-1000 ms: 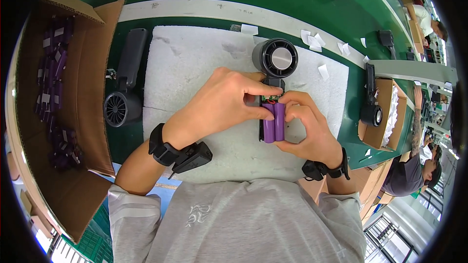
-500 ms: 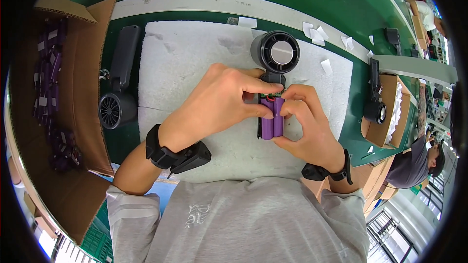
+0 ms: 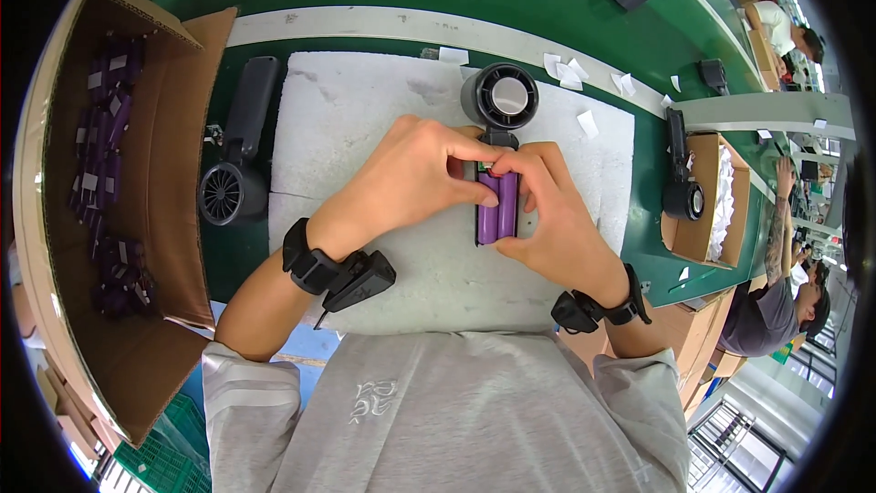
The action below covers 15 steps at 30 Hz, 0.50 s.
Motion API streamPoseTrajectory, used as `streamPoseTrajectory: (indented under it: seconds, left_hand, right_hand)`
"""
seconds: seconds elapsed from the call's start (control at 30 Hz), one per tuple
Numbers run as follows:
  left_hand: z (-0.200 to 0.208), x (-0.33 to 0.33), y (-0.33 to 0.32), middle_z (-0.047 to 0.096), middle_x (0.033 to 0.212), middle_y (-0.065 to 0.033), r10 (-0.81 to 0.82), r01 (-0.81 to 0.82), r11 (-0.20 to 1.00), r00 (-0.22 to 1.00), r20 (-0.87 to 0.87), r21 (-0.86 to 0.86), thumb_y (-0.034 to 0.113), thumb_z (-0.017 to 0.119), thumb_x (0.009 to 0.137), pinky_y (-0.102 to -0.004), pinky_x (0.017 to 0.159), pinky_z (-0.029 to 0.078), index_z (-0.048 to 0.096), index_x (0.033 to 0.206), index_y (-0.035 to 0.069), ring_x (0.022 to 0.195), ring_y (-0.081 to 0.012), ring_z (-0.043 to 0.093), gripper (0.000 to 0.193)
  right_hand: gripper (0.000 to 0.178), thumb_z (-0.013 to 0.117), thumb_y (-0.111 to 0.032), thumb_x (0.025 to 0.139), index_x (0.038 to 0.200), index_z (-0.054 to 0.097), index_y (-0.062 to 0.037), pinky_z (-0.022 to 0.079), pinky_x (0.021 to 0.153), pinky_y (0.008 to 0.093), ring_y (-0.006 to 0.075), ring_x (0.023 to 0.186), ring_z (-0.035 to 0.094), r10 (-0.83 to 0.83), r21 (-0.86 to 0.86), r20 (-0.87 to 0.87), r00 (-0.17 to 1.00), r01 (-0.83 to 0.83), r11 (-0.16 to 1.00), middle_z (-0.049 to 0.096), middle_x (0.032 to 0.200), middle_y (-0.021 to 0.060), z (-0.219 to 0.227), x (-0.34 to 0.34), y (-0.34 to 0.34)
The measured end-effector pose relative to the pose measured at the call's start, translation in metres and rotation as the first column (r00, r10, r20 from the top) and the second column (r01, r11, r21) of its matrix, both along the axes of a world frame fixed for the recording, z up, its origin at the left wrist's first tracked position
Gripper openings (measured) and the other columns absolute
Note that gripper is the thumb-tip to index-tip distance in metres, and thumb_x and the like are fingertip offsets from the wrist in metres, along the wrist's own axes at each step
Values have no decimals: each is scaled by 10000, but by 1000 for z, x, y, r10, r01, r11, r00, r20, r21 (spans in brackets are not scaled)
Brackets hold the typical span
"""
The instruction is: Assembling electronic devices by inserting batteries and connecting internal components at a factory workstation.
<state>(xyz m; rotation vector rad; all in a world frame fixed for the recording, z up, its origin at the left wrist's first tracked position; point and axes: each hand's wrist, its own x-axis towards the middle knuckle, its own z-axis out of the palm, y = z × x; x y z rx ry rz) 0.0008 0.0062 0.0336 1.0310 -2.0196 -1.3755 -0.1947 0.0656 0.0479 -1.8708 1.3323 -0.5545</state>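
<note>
In front of me a black handheld fan lies on a white foam board, its round head pointing away from me. Its handle is uncovered, and a purple two-cell battery pack lies along it. My left hand pinches the fan at the handle's upper end, its thumb against the pack. My right hand curls around the pack from the right, index finger at the top and thumb by the lower end. Fingers mostly hide the wires and circuit board between pack and head.
A cardboard box at left holds several purple battery packs. Beside it lies another fan. Paper scraps dot the far edge. At right are a fan and a small carton. A co-worker sits farther right.
My right index finger has moved up to the pack's top, close to my left fingertips. The pack now lies more squarely along the handle. The whole view has shifted slightly.
</note>
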Motion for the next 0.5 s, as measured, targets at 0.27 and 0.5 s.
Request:
streamPoseTrajectory:
  seconds: [0.27, 0.5]
  left_hand:
    - [-9, 0, 1, 700, 849, -109, 45, -41, 997, 997, -64, 62, 75, 831, 646, -311, 633, 499, 727, 1039, 64, 643, -217, 613, 407]
    - [-23, 0, -6, 691, 1010, -111, -3, -16, 996, 978, -209, -90, 40, 812, 683, -293, 674, 515, 698, 1097, 57, 755, -198, 631, 430]
  right_hand:
    - [712, 840, -16, 602, 1258, 571, -63, 536, 778, 333, 239, 998, 584, 85, -190, -31, 996, -89, 978, 489, 1252, 110, -15, -13, 15]
    - [645, 813, -105, 683, 1272, 564, -20, 539, 821, 384, 311, 1005, 599, 36, -378, -211, 977, -116, 919, 497, 1281, 155, -13, -10, -4]
